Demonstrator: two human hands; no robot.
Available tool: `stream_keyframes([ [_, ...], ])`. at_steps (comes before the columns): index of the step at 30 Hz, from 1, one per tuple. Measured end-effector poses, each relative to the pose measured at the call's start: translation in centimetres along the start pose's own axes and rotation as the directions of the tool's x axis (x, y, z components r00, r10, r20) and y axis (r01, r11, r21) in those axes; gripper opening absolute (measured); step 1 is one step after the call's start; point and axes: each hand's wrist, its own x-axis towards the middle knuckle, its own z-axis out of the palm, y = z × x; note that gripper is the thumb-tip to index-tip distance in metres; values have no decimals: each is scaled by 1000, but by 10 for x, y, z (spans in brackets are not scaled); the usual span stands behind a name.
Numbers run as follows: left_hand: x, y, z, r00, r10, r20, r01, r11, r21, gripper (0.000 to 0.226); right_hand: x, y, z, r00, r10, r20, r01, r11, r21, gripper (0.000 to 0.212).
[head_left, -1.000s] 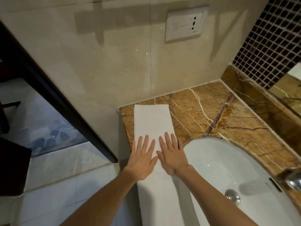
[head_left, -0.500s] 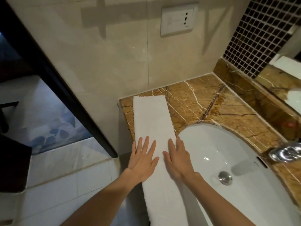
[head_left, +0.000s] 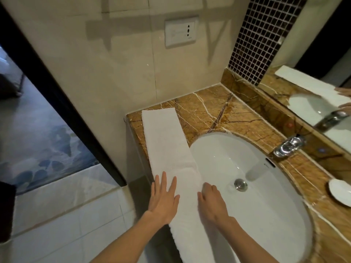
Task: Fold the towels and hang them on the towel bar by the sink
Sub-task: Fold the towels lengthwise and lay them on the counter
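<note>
Two bare forearms reach in from below. The left hand (head_left: pixel 163 198) lies flat, fingers spread, on the left edge of the towel (head_left: pixel 167 145). The right hand (head_left: pixel 211 204) curls its fingers down at the towel's right edge; whether they grip is unclear.

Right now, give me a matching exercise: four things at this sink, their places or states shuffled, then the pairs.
1 towel
2 left hand
3 right hand
4 faucet

A chrome, behind the basin
B fingers curled at the towel's right edge
C long folded strip along the counter's left edge
D flat, fingers straight, on the towel's left edge

Pairs: 1-C, 2-D, 3-B, 4-A
</note>
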Motion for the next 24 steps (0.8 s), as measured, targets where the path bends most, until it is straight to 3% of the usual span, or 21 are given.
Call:
stream_keyframes([
  [5, -20, 13, 14, 1000, 6, 25, -4, 998, -65, 64, -21, 14, -6, 999, -32, 0, 32, 999, -5, 22],
  [12, -47, 28, 22, 997, 2, 74, -1, 1000, -8, 60, -30, 36, 0, 998, -20, 58, 22, 999, -28, 22],
  [17, -55, 29, 19, 990, 9, 142, -16, 999, 46, 62, -34, 45, 8, 987, 82, 139, -111, 969, 222, 27],
  [24, -54, 26, 15, 980, 41, 195, -55, 996, 69, 64, -41, 45, -1, 994, 64, 84, -87, 947, 310, 27],
])
